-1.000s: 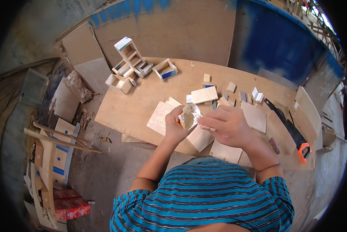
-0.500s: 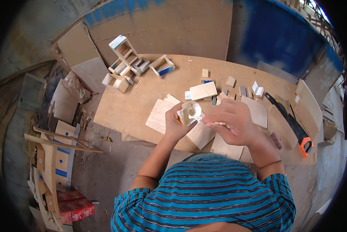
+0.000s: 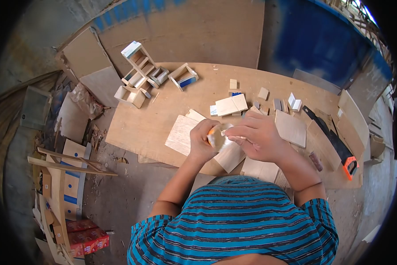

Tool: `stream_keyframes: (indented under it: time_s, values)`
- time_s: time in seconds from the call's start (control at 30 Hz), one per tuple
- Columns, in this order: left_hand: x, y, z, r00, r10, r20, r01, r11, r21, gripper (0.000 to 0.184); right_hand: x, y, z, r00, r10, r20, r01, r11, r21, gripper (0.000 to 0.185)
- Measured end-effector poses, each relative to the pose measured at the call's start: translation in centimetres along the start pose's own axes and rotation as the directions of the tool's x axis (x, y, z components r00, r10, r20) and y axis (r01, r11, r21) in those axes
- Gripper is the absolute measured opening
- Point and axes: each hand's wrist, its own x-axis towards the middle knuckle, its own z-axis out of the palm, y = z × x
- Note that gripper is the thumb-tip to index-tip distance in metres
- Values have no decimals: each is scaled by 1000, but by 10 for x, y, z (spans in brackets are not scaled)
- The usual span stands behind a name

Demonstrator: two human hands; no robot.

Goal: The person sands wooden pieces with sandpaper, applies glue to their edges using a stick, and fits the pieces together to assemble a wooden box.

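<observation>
From my remote view, I put the small container (image 3: 219,139) at the middle of my clock face, in front of the table's (image 3: 163,99) near side. The left hand (image 3: 201,140) has its fingers curled around the container, whose orange patch shows beside them. The right hand (image 3: 261,136) is at its three o'clock side, thumb and fingers drawn together at the rim; blur keeps me from telling what, if anything, they pinch. Between twelve and one o'clock I see a pale wooden block (image 3: 231,105), and at nine a light flat board (image 3: 177,134), partly behind the left hand. At two stands a white angled piece (image 3: 294,102). At three, past the right hand, I have a square panel (image 3: 290,128) and, farther out, a black-bladed saw (image 3: 328,136) with an orange handle. Small wooden boxes (image 3: 131,97) sit together at ten o'clock, and red cartons (image 3: 89,240) lie off the table at eight.
</observation>
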Motion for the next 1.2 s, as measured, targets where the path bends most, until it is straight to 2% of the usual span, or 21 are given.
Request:
stream_keyframes:
  time_s: [0.13, 0.23, 0.37, 0.43, 0.53, 0.63, 0.73, 0.83, 0.97, 1.07, 1.13, 1.2]
  values:
    - [3, -4, 1, 998, 62, 12, -62, 998, -8, 35, 1, -2, 2, 996, 78, 31, -78, 997, 0, 19]
    - [2, -9, 1, 998, 55, 8, -55, 998, -9, 35, 3, -2, -7, 993, 110, 37, -114, 986, 125, 15]
    - [7, 0, -3, 996, 85, 3, -85, 996, 29, 34, 5, -6, -15, 987, 94, 132, -106, 990, 88, 12]
    - [9, -1, -5, 993, 115, 9, -115, 988, 104, 34, 3, -2, -12, 987, 89, 132, -103, 990, 98, 13]
    - [10, -3, -8, 987, 162, 3, -159, 970, 181, 34, -1, 8, -5, 981, 165, 100, -185, 953, 239, 8]
    - [10, -8, -9, 983, 183, -2, -178, 957, 228, 34, -9, 16, 1, 882, 442, 165, -463, 744, 482, 9]
    - [8, -11, -10, 986, 164, -3, -158, 956, 246, 34, -17, 31, 16, 806, 565, 178, -519, 528, 673, 16]
    - [6, -14, -11, 989, 147, 0, -143, 957, 251, 34, -18, 31, 19, 744, 628, 226, -567, 416, 711, 17]
    - [2, -26, -10, 993, 116, -4, -112, 968, 225, 34, -18, 35, 16, 644, 680, 350, -616, 191, 764, 18]
    - [-10, -43, -6, 996, -92, 1, 92, 996, 17, 24, -24, 45, 19, 581, 702, 412, -573, -7, 819, 16]
    - [-17, -58, -4, 984, -179, 14, 179, 984, -4, 30, -31, 54, 22, 561, 692, 454, -523, -129, 843, 17]
    - [-26, -75, -2, 960, -274, 52, 276, 961, -27, 30, -35, 59, 23, 513, 744, 429, -506, -141, 851, 18]
